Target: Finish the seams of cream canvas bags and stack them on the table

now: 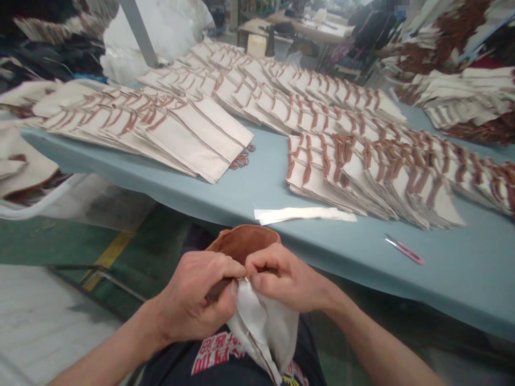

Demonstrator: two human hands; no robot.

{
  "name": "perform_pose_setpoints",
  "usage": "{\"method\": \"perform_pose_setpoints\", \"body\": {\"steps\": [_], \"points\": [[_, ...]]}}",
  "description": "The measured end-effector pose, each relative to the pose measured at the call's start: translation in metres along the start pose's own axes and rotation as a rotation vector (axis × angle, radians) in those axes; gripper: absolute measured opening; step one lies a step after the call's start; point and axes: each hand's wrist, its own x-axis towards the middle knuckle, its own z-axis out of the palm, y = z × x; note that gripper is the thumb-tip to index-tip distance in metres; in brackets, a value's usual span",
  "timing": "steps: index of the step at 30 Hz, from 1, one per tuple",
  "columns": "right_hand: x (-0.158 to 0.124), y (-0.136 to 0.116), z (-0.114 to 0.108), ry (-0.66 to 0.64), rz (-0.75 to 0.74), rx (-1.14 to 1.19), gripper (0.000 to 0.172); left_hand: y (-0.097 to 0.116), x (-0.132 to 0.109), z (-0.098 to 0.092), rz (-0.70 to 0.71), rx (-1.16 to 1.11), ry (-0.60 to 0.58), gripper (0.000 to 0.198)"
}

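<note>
Close to my body I have a cream cloth piece with brown trim [277, 321], its brown inner side [247, 241] showing beyond my knuckles. My left hand [201, 295] pinches its edge between thumb and fingers. Right beside it, my right hand [281, 276] pinches the same edge, the fingertips of both hands almost touching. A small pale bit sticks out between them, too small to name. The cream part hangs down over my dark printed clothing.
A blue-covered table [257, 177] spans the view ahead. On it lie overlapping rows of cream pieces with brown trim [193, 134], more rows [362, 166] at right, white strips [306, 214], brown loops [243, 157] and pink-handled thread snips [404, 250]. A person [370, 32] is at the back.
</note>
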Motion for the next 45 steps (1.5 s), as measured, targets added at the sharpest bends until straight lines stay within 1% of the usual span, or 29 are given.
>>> {"method": "perform_pose_setpoints", "body": {"steps": [2, 4, 6, 8, 10, 12, 14, 16, 19, 22, 24, 28, 31, 34, 38, 40, 42, 45], "points": [[-0.004, -0.003, 0.001, 0.101, -0.143, -0.325, 0.012, 0.000, 0.000, -0.004, -0.083, -0.024, -0.072, 0.015], [-0.010, -0.003, 0.002, 0.174, -0.273, -0.612, 0.015, -0.002, 0.000, -0.006, -0.135, -0.050, -0.159, 0.014], [-0.015, -0.002, 0.001, 0.180, -0.311, -0.743, 0.017, -0.003, -0.001, -0.008, -0.145, -0.057, -0.205, 0.016], [-0.020, -0.002, -0.001, 0.158, -0.255, -0.734, 0.016, -0.002, -0.002, -0.007, -0.127, -0.042, -0.220, 0.018], [-0.021, -0.006, -0.004, 0.103, -0.171, -0.647, 0.017, 0.002, -0.001, -0.006, -0.106, -0.024, -0.232, 0.019], [-0.019, -0.010, -0.007, 0.040, -0.119, -0.586, 0.028, 0.007, 0.002, -0.006, -0.102, -0.011, -0.239, 0.020], [-0.016, -0.013, -0.008, 0.023, -0.109, -0.604, 0.042, 0.011, 0.005, -0.007, -0.122, -0.007, -0.243, 0.021], [-0.012, -0.013, -0.007, 0.021, -0.126, -0.650, 0.045, 0.012, 0.007, -0.009, -0.150, -0.022, -0.253, 0.020], [-0.012, -0.008, -0.002, 0.013, -0.197, -0.682, 0.038, 0.011, 0.007, -0.012, -0.191, -0.054, -0.281, 0.017], [-0.017, -0.005, 0.003, 0.058, -0.288, -0.786, 0.034, 0.010, 0.006, -0.015, -0.233, -0.081, -0.323, 0.014], [-0.021, -0.005, 0.007, 0.090, -0.311, -0.826, 0.032, 0.009, 0.006, -0.018, -0.265, -0.113, -0.351, 0.013], [-0.027, -0.012, 0.008, 0.094, -0.232, -0.694, 0.028, 0.012, 0.011, -0.022, -0.328, -0.213, -0.407, 0.012], [-0.028, -0.018, 0.005, 0.056, -0.181, -0.538, 0.027, 0.015, 0.015, -0.026, -0.386, -0.322, -0.476, 0.013], [-0.028, -0.019, 0.002, 0.025, -0.119, -0.342, 0.028, 0.014, 0.018, -0.029, -0.418, -0.389, -0.511, 0.013], [-0.023, -0.011, 0.001, -0.005, 0.035, -0.021, 0.049, 0.006, 0.020, -0.032, -0.364, -0.440, -0.539, 0.015], [-0.021, -0.006, 0.001, -0.014, 0.091, 0.088, 0.056, 0.000, 0.021, -0.034, -0.330, -0.428, -0.549, 0.016], [-0.019, -0.001, 0.001, -0.011, 0.107, 0.163, 0.057, -0.003, 0.022, -0.036, -0.306, -0.391, -0.548, 0.017], [-0.020, 0.002, 0.001, 0.001, 0.124, 0.232, 0.054, -0.002, 0.024, -0.037, -0.270, -0.326, -0.512, 0.017]]}}
